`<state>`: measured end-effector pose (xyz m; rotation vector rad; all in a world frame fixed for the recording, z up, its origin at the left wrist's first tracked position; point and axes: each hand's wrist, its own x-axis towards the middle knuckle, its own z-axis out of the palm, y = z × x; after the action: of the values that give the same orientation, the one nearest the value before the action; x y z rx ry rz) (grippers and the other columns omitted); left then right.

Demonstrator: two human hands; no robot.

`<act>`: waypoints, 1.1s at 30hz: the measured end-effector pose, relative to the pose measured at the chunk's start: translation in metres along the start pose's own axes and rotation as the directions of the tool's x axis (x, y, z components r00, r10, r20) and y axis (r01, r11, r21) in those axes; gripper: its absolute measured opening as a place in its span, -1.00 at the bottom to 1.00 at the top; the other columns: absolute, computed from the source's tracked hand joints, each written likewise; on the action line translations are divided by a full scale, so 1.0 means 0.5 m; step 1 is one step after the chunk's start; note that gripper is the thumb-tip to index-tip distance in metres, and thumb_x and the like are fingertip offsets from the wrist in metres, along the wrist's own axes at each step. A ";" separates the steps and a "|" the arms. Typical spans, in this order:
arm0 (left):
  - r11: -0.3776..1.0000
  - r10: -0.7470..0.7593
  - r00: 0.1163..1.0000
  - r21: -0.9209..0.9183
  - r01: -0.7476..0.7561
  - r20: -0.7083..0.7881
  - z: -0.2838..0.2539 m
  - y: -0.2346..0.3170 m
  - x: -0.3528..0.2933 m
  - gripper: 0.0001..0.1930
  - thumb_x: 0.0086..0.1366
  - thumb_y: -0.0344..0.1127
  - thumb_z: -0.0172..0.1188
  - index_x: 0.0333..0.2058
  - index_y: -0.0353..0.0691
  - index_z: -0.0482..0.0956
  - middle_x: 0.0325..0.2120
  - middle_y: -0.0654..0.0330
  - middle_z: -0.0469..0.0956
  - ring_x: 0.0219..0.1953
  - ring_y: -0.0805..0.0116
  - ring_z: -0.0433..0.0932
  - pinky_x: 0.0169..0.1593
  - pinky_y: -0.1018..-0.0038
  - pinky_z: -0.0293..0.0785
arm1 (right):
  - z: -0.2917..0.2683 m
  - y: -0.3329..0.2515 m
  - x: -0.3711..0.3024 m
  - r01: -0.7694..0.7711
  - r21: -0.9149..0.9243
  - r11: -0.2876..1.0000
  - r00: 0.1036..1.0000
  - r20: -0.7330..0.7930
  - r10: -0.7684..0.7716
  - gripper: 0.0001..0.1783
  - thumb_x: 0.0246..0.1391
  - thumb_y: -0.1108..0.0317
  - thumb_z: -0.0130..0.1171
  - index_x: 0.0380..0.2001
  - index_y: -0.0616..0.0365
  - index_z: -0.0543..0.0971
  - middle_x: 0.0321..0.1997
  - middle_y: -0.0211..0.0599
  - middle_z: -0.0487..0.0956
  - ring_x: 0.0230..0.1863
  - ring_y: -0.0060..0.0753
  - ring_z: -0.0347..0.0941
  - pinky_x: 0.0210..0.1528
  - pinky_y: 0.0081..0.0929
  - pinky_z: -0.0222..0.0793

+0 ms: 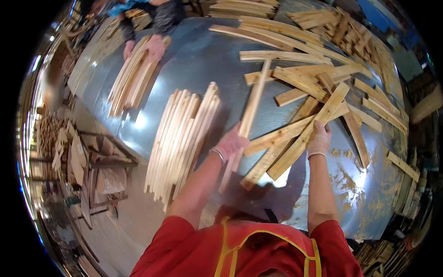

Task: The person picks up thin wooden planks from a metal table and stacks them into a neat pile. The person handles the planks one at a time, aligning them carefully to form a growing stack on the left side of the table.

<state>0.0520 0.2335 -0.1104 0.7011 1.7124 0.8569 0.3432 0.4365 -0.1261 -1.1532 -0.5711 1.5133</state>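
1. At far left, a co-worker's hands [154,47] are gripping a bundle [134,87] of long, straight wooden strips on the smooth, shiny metal table [217,60].
2. Nearer, a stack [180,143] of pale, narrow strips is lying lengthwise, its ends stepping unevenly.
3. In the near middle, the left hand [230,143], thinly gloved, is clamping around a slim slat [255,101] that is slanting toward the far side.
4. To its right, yellowish loose boards [290,97] are crossing at many angles, flat-faced and square-edged.
5. Well apart from the left, the gloved right hand [319,138] is touching the edge of a flat board [298,143]; I cannot tell whether its fingers are closing underneath.
6. At right, crumbly sawdust [341,173] is patching the metal.
7. At far right, offcuts [323,23] are heaping up roughly.
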 end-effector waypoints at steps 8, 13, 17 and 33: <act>0.935 -0.115 0.971 0.309 0.177 -0.207 -0.046 -0.076 -0.292 -0.12 0.11 -0.21 0.38 0.43 -0.28 0.34 0.18 -0.14 0.61 0.20 -0.14 0.63 0.31 0.19 0.52 | 0.034 0.046 -0.159 -0.053 -0.149 0.987 0.977 0.197 0.082 -0.45 0.19 0.56 0.35 0.24 0.18 0.46 -0.05 -0.24 0.64 -0.10 -0.24 0.64 -0.03 -0.23 0.66; 0.719 0.135 0.894 0.663 0.208 -0.427 -0.144 -0.170 -0.373 -0.38 0.21 -0.15 0.36 0.25 -0.13 0.50 0.18 0.02 0.54 0.19 -0.08 0.57 0.26 0.08 0.53 | 0.188 0.163 -0.402 -0.009 -0.649 0.761 0.932 0.270 0.241 -0.52 0.16 0.45 0.32 0.12 0.22 0.42 -0.13 -0.17 0.60 -0.18 -0.29 0.57 -0.16 -0.24 0.61; 0.698 0.222 0.856 0.689 0.195 -0.468 -0.148 -0.167 -0.387 -0.21 0.22 0.06 0.39 0.35 -0.20 0.42 0.33 0.02 0.44 0.39 -0.10 0.37 0.41 -0.04 0.33 | 0.317 0.296 -0.546 0.119 -0.847 0.518 0.854 0.354 0.382 -0.35 0.06 0.39 0.38 0.21 0.36 0.45 -0.11 0.23 0.72 -0.08 0.12 0.71 0.07 -0.13 0.60; 0.567 0.251 0.961 0.788 -0.240 0.113 0.184 0.041 -0.280 -0.12 0.12 0.11 0.51 0.33 -0.19 0.41 0.16 0.06 0.51 0.17 0.00 0.52 0.23 0.02 0.41 | -0.063 -0.269 0.144 0.154 -0.902 -0.404 0.930 0.271 -0.251 -0.06 -0.02 0.18 0.45 0.47 0.08 0.38 0.37 0.02 0.52 0.41 0.10 0.42 0.41 -0.08 0.41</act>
<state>0.1802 0.1529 -0.0359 1.5798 2.0242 0.1965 0.4385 0.5352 -0.0521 -2.1191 -2.2468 0.1093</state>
